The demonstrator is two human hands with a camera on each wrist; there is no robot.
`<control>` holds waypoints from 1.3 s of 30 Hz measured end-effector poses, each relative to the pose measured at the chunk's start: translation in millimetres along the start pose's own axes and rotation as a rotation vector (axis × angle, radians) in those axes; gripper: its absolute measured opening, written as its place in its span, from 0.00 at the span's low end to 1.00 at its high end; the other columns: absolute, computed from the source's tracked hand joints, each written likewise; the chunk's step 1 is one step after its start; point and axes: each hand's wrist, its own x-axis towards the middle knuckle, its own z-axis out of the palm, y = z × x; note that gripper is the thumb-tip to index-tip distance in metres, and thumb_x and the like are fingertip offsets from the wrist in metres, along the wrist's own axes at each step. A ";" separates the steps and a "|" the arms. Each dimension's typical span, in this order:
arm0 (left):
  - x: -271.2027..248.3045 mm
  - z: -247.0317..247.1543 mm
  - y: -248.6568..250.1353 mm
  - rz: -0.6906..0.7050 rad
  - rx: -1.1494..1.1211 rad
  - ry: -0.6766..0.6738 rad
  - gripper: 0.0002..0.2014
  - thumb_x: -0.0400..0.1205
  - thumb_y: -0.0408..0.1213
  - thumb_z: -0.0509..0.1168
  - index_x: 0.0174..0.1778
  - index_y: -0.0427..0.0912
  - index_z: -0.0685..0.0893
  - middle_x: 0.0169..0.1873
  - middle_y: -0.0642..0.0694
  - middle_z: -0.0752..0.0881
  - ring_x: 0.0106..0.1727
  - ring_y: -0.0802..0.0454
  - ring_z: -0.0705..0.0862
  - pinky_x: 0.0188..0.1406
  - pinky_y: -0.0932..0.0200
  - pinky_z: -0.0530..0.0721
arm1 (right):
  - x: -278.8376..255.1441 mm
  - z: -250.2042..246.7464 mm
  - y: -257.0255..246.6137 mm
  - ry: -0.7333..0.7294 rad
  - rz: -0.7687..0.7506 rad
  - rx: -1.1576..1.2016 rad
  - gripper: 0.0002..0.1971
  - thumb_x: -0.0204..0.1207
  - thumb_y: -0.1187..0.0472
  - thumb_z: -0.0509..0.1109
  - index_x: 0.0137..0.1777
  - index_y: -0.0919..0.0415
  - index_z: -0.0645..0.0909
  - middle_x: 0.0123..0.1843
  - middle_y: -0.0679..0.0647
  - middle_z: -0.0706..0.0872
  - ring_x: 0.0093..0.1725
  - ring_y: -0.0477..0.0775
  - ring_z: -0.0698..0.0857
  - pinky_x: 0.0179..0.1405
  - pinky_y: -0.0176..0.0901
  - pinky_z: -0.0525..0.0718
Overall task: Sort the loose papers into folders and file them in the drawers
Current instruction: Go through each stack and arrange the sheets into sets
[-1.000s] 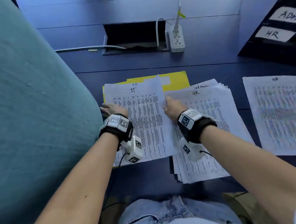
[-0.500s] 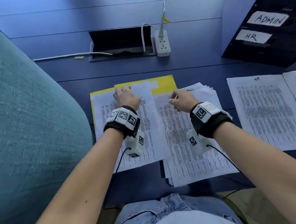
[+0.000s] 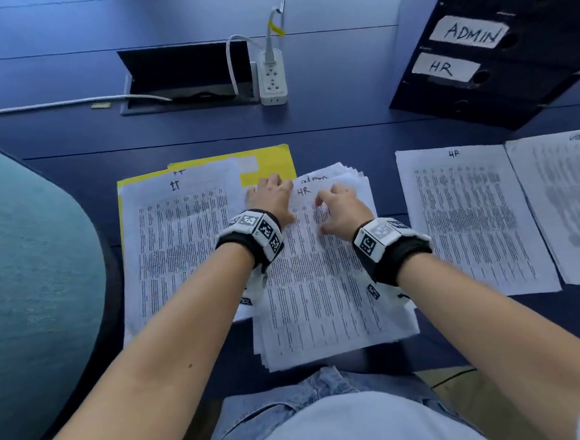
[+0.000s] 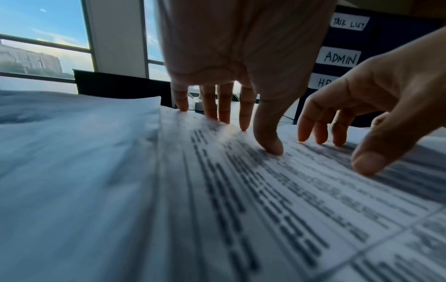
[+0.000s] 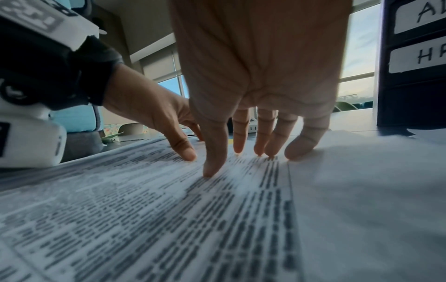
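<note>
A loose stack of printed papers (image 3: 325, 306) lies in front of me, its top sheet headed HR. My left hand (image 3: 273, 198) rests fingertips-down on the stack's upper left corner, fingers (image 4: 224, 106) straight. My right hand (image 3: 341, 209) presses its spread fingertips (image 5: 262, 141) on the top sheet beside it. To the left, sheets headed IT (image 3: 180, 244) lie on an open yellow folder (image 3: 271, 166). On the right lie an HR sheet (image 3: 470, 221) and another pile (image 3: 569, 207). A black drawer unit (image 3: 496, 47) with TASK LIST, ADMIN and HR labels stands at the back right.
A white power strip (image 3: 272, 78) and a cable hatch (image 3: 189, 75) sit at the back of the blue desk (image 3: 70, 139). A teal chair back (image 3: 27, 265) fills the left side. A white cable (image 3: 50, 106) runs left along the desk.
My left hand left the IT sheets and moved right onto the middle stack. My right hand shifted slightly up the same stack. The IT sheet now lies flat on the folder.
</note>
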 end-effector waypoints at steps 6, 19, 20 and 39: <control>2.9 -2.2 19.0 -0.081 0.032 -0.035 0.30 0.71 0.46 0.75 0.65 0.39 0.71 0.66 0.39 0.65 0.70 0.39 0.63 0.65 0.41 0.69 | -6.8 0.5 11.8 -0.044 0.043 0.049 0.34 0.64 0.57 0.80 0.67 0.57 0.67 0.65 0.58 0.68 0.67 0.61 0.68 0.61 0.57 0.77; -5.0 -4.5 16.7 -0.230 -0.238 0.118 0.24 0.74 0.18 0.61 0.65 0.35 0.68 0.66 0.33 0.61 0.61 0.33 0.71 0.63 0.44 0.75 | -0.1 -7.9 23.6 -0.123 0.060 0.096 0.52 0.60 0.56 0.84 0.79 0.49 0.53 0.69 0.59 0.65 0.68 0.65 0.73 0.62 0.61 0.78; -7.1 -6.3 15.0 -0.237 -0.288 0.163 0.26 0.72 0.14 0.57 0.65 0.35 0.68 0.66 0.33 0.61 0.58 0.33 0.72 0.61 0.45 0.76 | -0.8 -8.0 22.8 -0.115 0.057 0.093 0.53 0.60 0.57 0.84 0.79 0.48 0.52 0.69 0.59 0.65 0.68 0.65 0.72 0.61 0.60 0.78; 10.9 -16.4 -23.0 -0.072 -0.226 -0.018 0.16 0.82 0.31 0.58 0.65 0.40 0.80 0.61 0.37 0.77 0.66 0.41 0.73 0.69 0.50 0.72 | -29.7 6.8 -3.5 0.088 -0.461 -0.299 0.17 0.66 0.72 0.69 0.56 0.61 0.81 0.56 0.59 0.82 0.57 0.61 0.80 0.62 0.58 0.69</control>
